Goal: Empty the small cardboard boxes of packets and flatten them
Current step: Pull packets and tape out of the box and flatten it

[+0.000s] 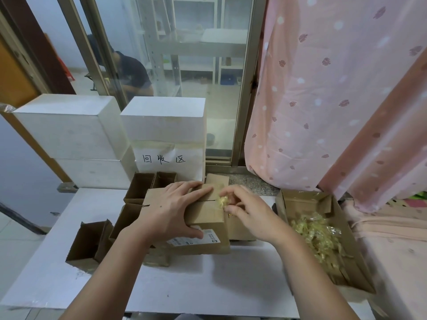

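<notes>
A small brown cardboard box (205,218) with a white label on its front stands at the middle of the white table, its top flaps closed. My left hand (171,211) lies flat over its top and grips its left side. My right hand (245,211) pinches a crumpled strip of yellowish tape (222,201) at the box's top seam. Several opened small boxes (87,245) stand to the left and behind. A larger open carton (323,236) on the right holds a heap of yellowish clear packets or tape scraps.
White foam blocks (76,135) are stacked at the back left; one carries a handwritten paper sign (164,159). A pink dotted curtain (335,100) hangs at the right. Behind the glass door (175,65) a person sits. The table's front edge (208,312) is near me.
</notes>
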Tool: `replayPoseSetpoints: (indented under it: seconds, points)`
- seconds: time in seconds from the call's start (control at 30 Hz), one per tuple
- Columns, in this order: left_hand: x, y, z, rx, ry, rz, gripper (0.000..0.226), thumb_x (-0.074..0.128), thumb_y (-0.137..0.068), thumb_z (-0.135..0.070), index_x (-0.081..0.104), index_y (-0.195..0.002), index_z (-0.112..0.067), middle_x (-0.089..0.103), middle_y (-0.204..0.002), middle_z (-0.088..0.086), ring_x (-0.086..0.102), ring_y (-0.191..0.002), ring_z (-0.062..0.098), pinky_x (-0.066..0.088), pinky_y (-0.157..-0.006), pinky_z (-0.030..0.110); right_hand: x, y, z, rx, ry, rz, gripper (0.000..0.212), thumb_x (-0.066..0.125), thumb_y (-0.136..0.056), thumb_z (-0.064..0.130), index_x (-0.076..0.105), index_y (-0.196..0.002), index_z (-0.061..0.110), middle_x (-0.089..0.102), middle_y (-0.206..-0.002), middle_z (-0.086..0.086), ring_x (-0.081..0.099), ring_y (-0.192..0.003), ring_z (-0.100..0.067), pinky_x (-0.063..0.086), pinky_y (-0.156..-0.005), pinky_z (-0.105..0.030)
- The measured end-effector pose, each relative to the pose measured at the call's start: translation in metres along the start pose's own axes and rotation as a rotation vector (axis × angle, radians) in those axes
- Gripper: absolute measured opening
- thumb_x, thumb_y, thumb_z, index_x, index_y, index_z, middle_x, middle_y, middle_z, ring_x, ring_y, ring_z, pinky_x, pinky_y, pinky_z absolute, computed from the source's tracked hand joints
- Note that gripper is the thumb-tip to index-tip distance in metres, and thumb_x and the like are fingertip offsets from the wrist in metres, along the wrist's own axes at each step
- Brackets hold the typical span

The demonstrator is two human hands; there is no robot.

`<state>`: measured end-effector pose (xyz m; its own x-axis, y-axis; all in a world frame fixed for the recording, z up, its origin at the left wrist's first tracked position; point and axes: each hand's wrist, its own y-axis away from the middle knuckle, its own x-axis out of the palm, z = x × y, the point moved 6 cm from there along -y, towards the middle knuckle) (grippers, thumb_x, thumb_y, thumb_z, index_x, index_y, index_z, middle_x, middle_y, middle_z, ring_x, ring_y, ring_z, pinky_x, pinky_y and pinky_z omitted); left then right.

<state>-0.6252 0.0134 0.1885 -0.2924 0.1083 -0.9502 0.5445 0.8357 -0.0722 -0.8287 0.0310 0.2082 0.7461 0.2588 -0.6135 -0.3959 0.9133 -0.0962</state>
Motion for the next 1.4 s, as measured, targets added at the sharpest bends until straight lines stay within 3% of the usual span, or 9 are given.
replayPoseSetpoints:
  seconds: [0.23,0.33,0.47,0.63,0.8,0.97,1.13,1.23,1.4]
  points:
    - [0.005,-0.006,-0.009,0.057,0.119,-0.024,0.118,0.088,-0.070,-0.060,0.013,-0.161,-0.051,0.024,-0.166,-0.013,0.018,-0.155,0.010,-0.003,-0.127,0.048,-0.004,-0.004,0.001,-0.063,-0.024,-0.230,0.004,0.066,-0.098,0.017,0.063,-0.101,0.018,0.050,-0.111,0.009,0.057,-0.096,-0.009,0.045,-0.083,-0.021]
    - [0.002,-0.009,-0.011,0.043,0.142,-0.025,0.117,0.090,-0.069,-0.057,0.016,-0.160,-0.051,0.025,-0.166,-0.012,0.019,-0.154,0.010,-0.001,-0.127,0.048,-0.008,-0.006,-0.001,-0.077,-0.046,-0.341,0.006,0.061,-0.099,0.023,0.062,-0.098,0.018,0.055,-0.103,0.007,0.058,-0.092,-0.014,0.049,-0.081,-0.033]
    - [-0.003,-0.009,-0.014,0.047,0.181,-0.008,0.113,0.091,-0.066,-0.059,0.028,-0.158,-0.046,0.031,-0.159,-0.015,0.029,-0.142,0.007,0.022,-0.125,0.046,-0.012,-0.004,-0.002,-0.033,-0.113,-0.438,0.011,0.062,-0.100,0.014,0.060,-0.105,0.024,0.059,-0.087,0.016,0.058,-0.081,-0.010,0.047,-0.076,-0.031]
    - [0.000,-0.006,-0.010,0.038,0.276,0.040,0.112,0.091,-0.063,-0.061,0.029,-0.156,-0.053,0.031,-0.156,-0.027,0.030,-0.139,-0.005,0.029,-0.123,0.050,-0.016,-0.006,0.005,-0.093,-0.101,-0.355,0.030,0.057,-0.103,0.012,0.070,-0.121,0.031,0.060,-0.099,0.022,0.062,-0.094,-0.011,0.054,-0.084,-0.033]
    - [0.003,-0.007,-0.003,0.021,0.305,0.038,0.109,0.093,-0.061,-0.063,0.030,-0.149,-0.063,0.030,-0.154,-0.033,0.034,-0.139,0.001,0.029,-0.122,0.045,-0.011,-0.008,0.001,-0.039,-0.226,-0.080,0.036,0.060,-0.097,0.040,0.066,-0.133,0.039,0.051,-0.121,0.013,0.060,-0.112,-0.009,0.047,-0.100,-0.023]
    - [0.005,-0.012,-0.004,0.038,0.225,0.053,0.111,0.091,-0.062,-0.066,0.027,-0.152,-0.061,0.029,-0.155,-0.032,0.033,-0.136,0.000,0.029,-0.108,0.027,-0.012,-0.009,-0.006,-0.055,-0.308,0.013,0.050,0.069,-0.094,0.004,0.068,-0.130,0.039,0.048,-0.140,0.017,0.054,-0.129,-0.008,0.045,-0.107,-0.022]
    - [0.007,-0.017,-0.007,0.012,0.268,0.081,0.110,0.091,-0.066,-0.062,0.025,-0.155,-0.058,0.028,-0.157,-0.029,0.033,-0.139,0.002,0.034,-0.116,0.036,-0.021,-0.011,-0.006,-0.032,-0.249,-0.183,0.037,0.069,-0.090,-0.006,0.076,-0.115,0.022,0.063,-0.111,0.007,0.062,-0.108,-0.005,0.046,-0.090,-0.012]
    - [0.005,-0.021,-0.009,0.016,0.248,0.076,0.110,0.090,-0.065,-0.063,0.027,-0.155,-0.056,0.030,-0.157,-0.027,0.032,-0.142,0.002,0.032,-0.118,0.036,-0.025,-0.009,-0.007,-0.058,-0.157,-0.307,0.033,0.067,-0.092,-0.003,0.073,-0.105,0.026,0.066,-0.105,0.008,0.061,-0.103,-0.004,0.044,-0.085,-0.010]
    - [0.001,-0.025,-0.018,0.061,0.237,0.055,0.108,0.091,-0.067,-0.061,0.028,-0.154,-0.055,0.030,-0.156,-0.028,0.032,-0.140,-0.001,0.026,-0.109,0.024,-0.037,-0.005,-0.013,-0.143,-0.029,-0.549,0.035,0.063,-0.092,-0.009,0.076,-0.108,0.019,0.066,-0.105,0.012,0.063,-0.104,-0.008,0.054,-0.087,-0.028]
